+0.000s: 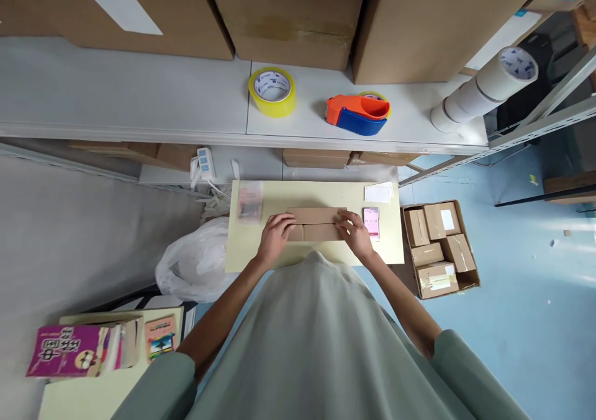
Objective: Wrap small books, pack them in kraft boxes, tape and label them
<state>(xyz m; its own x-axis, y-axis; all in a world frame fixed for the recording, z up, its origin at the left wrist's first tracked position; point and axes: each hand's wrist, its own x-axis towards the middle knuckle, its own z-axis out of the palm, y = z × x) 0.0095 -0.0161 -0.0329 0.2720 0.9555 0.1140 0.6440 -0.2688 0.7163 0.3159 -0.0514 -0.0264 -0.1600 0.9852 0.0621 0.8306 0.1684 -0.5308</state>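
Observation:
A small brown cardboard box point(321, 232) lies on the pale yellow table point(302, 193) in front of my body, with a seam between its flaps running left to right. At its left end, the bent fingers of my left hand point(277, 232) grip the flap edge. My right hand point(354, 231) pinches the right end in much the same way. The fingertips are partly hidden at both ends. Just beside my right hand lies a phone point(371, 223) with a lit pink screen. A clear plastic packet point(250, 203) rests at the table's left.
On the shelf above are a yellow tape roll point(272, 92), an orange-and-blue tape dispenser point(357, 113) and stacked white rolls point(484, 88). White slips point(379, 193) lie at the table's back right. A carton of small boxes point(440, 249) stands right; a plastic bag point(198, 262) and books point(69, 350) are left.

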